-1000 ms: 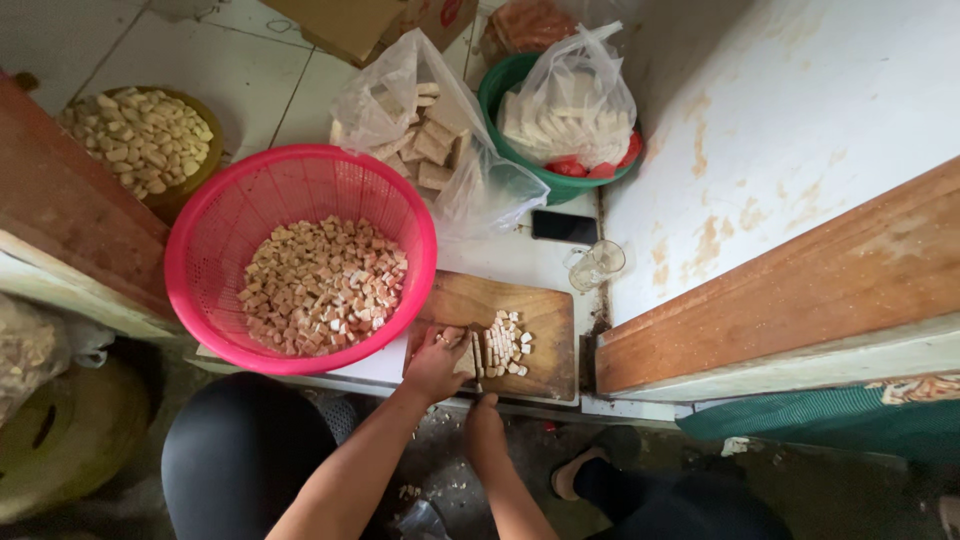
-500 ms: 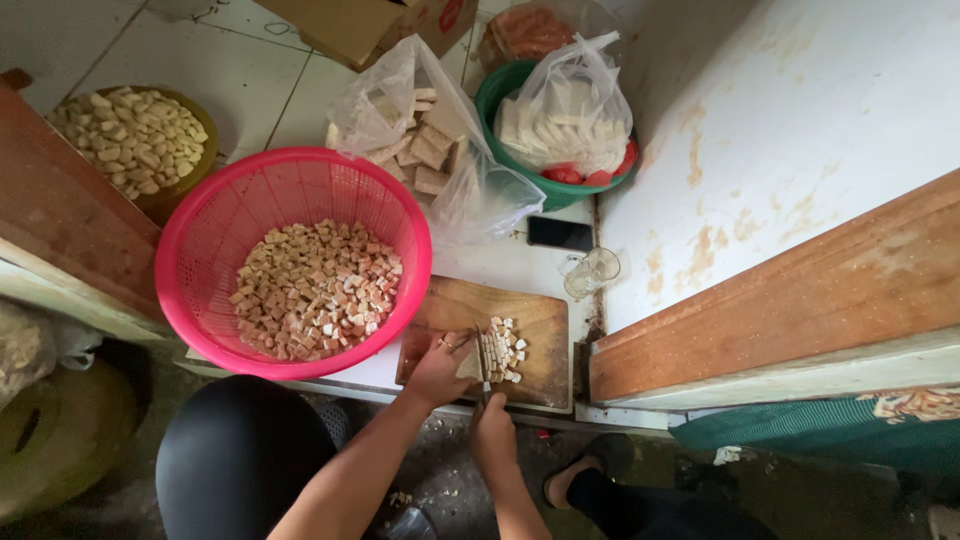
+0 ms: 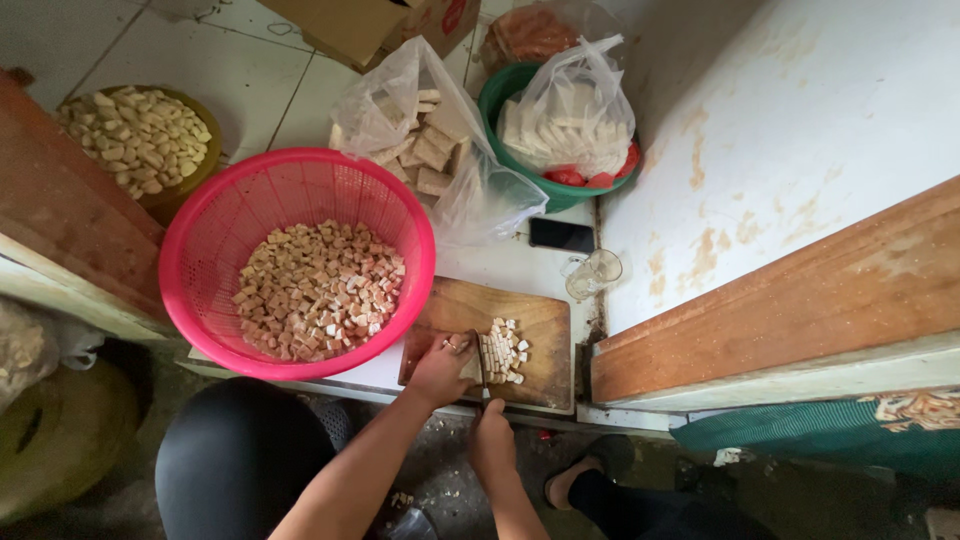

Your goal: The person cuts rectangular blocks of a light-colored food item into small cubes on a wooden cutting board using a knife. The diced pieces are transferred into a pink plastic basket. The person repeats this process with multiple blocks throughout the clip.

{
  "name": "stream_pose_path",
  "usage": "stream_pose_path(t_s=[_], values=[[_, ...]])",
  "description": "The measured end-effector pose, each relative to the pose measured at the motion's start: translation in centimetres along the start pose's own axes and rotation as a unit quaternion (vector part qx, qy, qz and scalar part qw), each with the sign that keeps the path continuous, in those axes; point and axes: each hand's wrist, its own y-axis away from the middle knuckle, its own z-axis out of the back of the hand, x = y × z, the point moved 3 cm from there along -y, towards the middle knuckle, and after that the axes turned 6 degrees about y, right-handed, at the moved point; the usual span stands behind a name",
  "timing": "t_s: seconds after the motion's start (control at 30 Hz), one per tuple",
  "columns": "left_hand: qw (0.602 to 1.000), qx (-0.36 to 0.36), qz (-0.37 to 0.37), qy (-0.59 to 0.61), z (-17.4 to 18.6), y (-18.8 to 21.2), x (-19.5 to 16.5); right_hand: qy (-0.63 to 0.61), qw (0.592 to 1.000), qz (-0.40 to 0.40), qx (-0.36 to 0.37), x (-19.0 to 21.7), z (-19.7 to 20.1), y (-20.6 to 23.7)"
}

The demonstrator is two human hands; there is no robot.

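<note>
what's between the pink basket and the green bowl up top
In the head view, a clear plastic bag of tan blocks lies between the pink basket and the green bowl.

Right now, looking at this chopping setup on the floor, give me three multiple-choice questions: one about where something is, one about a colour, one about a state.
1. Where does the cutting board lie?
A. Right of the pink basket
B. Inside the green bowl
C. On the cardboard box

2. What colour is the basket holding the cubed pieces?
A. Blue
B. Pink
C. White

3. What is the knife doing?
A. Lying in the drinking glass
B. Hanging on the wall
C. Held by the right hand, blade among the cut pieces

Answers: 1 A, the board sits just beside the basket's right rim. 2 B, the mesh wall is plainly pink. 3 C, the right hand grips the handle while the left hand steadies the food.
</note>
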Motion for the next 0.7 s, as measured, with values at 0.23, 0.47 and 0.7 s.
stream_pose_path(t_s=[0.23, 0.47, 0.7], values=[[1.000, -0.009, -0.016, -0.021, -0.6, 0.1, 0.3, 0.036, 0.999, -0.005, 0.022, -1.8, -2.2, -1.4], [1.000, -0.007, -0.001, -0.014, -0.3, 0.1, 0.1, -0.141, 0.964, -0.172, 0.148, -2.8, -5.3, -3.9], [1.000, -0.031, -0.004, 0.006, 0.4, 0.4, -0.5, -0.186, 0.948, -0.217, 0.136, -3.5, -5.3, -1.3]])
